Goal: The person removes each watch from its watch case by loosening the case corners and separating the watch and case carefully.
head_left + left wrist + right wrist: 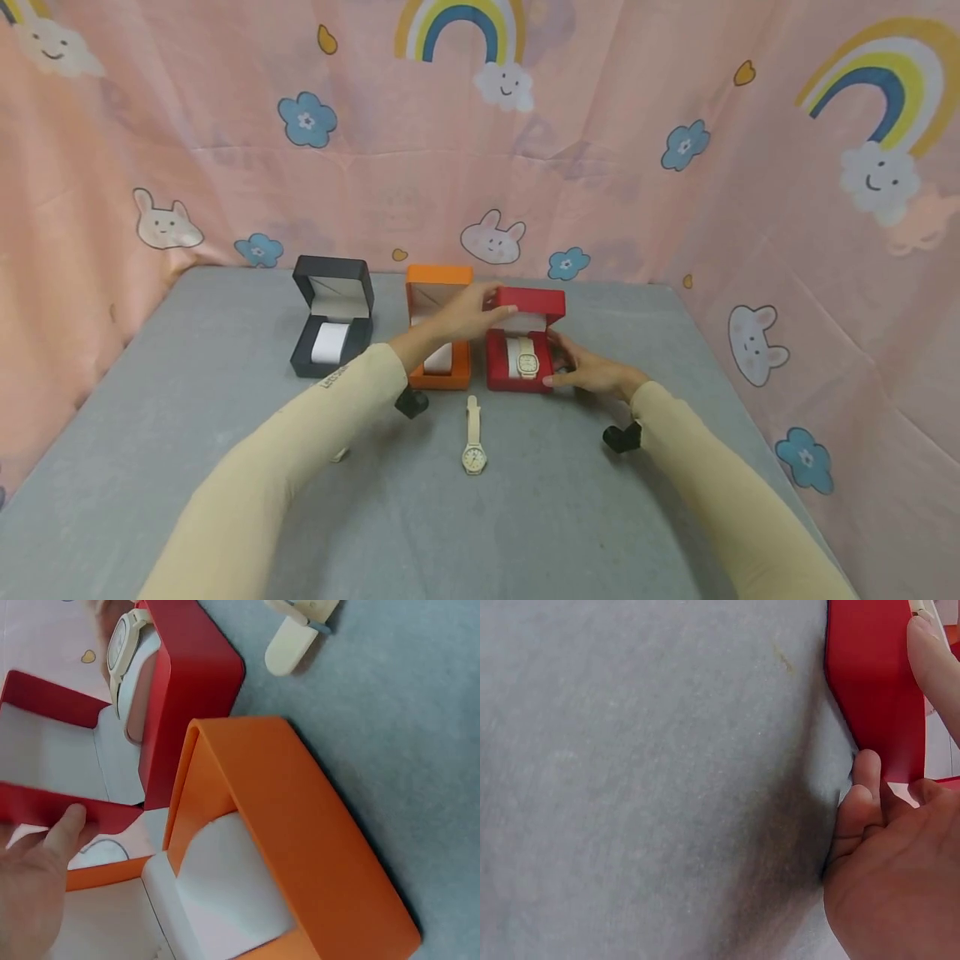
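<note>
A red watch box [497,382] stands with its lid [534,302] raised. Strapped round the white cushion inside is a cream watch [528,365]. My left hand [467,315] pinches the left side of the lid, its thumb on the front and the other fingers behind, as the left wrist view shows. On the right side of the base, my right hand [596,372] holds the box, thumb near the front edge and fingers [866,769] low along the side. Part of an orange watch box [439,382], lid up with a white cushion inside, lies behind my left forearm.
At the left stands an open black watch box [332,268] with a white cushion [330,342]. A second cream watch [473,450] lies stretched out in front of the boxes. Something small and pale [341,455] is mostly hidden by my left sleeve. Behind the grey table hangs a pink curtain [615,192].
</note>
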A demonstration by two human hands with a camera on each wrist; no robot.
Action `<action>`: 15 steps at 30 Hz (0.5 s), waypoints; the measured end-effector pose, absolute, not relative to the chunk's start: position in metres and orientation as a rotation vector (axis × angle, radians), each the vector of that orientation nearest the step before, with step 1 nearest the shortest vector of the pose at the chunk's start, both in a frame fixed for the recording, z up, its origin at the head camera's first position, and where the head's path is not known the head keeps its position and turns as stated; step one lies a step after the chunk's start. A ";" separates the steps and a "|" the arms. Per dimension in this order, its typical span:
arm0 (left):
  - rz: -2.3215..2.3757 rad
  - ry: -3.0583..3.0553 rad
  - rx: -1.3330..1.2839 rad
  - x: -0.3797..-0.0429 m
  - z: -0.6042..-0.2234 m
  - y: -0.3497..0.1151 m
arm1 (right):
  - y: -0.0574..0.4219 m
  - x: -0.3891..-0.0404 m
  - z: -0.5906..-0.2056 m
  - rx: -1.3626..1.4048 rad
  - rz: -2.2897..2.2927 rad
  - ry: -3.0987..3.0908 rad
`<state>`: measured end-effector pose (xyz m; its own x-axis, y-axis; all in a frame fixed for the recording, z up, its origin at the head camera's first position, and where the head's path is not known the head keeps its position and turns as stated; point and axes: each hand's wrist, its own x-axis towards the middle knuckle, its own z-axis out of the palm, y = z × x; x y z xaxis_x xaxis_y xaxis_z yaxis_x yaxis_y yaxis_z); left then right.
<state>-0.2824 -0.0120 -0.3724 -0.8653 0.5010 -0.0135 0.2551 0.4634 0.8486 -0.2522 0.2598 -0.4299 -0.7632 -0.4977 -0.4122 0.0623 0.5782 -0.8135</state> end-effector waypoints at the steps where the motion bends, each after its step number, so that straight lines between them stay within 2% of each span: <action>1: 1.346 2.472 0.623 -0.282 -0.372 -0.011 | 0.260 -0.252 -0.429 -0.341 -1.157 2.183; 15: 1.278 2.710 0.539 -0.284 -0.364 0.017 | 0.263 -0.253 -0.431 -0.339 -1.131 2.195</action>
